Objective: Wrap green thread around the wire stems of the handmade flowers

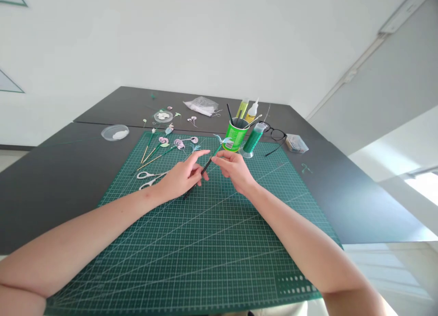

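Over the cutting mat (219, 243), my left hand (185, 175) is closed round a thin black stick (187, 194), its index finger stretched out. The stick slants up to the right and has a green upper part. Light-blue leaf-like pieces (221, 140) spread from its tip. My right hand (236, 169) pinches the stick where the black meets the green; anything small between those fingertips is hidden. White-handled scissors (145, 175) lie left of my left hand, their blades partly covered by it.
Several flower-topped sticks (153, 154) lie on the mat's far left. Behind my right hand stand a green can (235, 136) holding tools, a green thread spool (253, 139) and a glue bottle (252, 111). Glasses (278, 134), a small box (296, 143) and clear dishes (115, 132) surround the mat.
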Action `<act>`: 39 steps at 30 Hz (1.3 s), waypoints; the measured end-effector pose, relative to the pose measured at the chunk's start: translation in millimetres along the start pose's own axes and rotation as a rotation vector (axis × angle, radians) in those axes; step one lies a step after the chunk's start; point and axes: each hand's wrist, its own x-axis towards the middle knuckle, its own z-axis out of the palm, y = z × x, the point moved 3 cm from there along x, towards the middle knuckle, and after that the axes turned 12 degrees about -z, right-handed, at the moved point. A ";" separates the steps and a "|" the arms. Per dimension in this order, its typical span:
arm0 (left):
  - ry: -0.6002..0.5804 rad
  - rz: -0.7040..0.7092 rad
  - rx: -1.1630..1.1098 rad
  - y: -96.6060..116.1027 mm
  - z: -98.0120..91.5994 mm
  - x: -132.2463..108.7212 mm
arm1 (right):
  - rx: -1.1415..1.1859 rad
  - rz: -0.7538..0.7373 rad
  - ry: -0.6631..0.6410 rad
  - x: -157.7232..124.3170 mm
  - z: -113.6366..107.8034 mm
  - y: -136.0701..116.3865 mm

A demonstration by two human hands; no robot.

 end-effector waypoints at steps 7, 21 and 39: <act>-0.041 -0.111 -0.246 -8.3 5.1 4.7 | 0.030 -0.020 0.030 6.5 -9.7 -3.0; -0.208 -0.313 -0.651 -4.3 12.9 4.6 | 0.032 0.012 -0.115 -1.3 2.7 1.4; -0.202 -0.334 -0.621 -4.9 12.1 4.5 | 0.033 0.052 -0.101 -3.2 5.3 -1.2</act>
